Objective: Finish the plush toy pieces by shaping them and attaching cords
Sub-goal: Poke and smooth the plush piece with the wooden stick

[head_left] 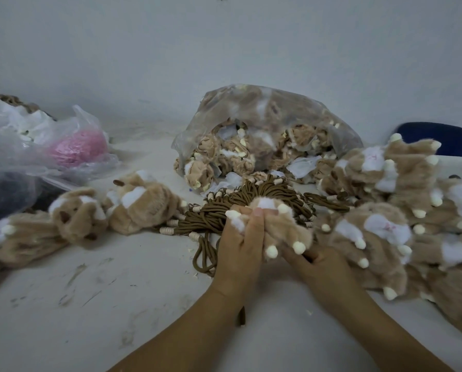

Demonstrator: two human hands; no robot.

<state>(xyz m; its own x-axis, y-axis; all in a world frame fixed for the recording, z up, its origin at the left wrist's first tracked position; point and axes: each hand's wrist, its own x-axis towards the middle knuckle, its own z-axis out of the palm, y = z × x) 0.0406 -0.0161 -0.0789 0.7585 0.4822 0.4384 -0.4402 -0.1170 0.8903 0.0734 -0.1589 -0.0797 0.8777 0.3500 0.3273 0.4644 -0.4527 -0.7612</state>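
Fingers of the left hand [240,245] and right hand [322,267] clamp a fuzzy tan plush piece [280,226]. Ropy brown cords [240,202] lie behind.

Bare left hand [239,251] and right hand [322,267], bare forearms [197,331], nails [257,212] seemingly short.

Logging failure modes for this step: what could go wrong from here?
1. The left hand and right hand grip the plush piece directly over the cord bundle; loose loops could snag and drag along.
2. The plush pile crowds the right hand, so the held piece might get mixed in.
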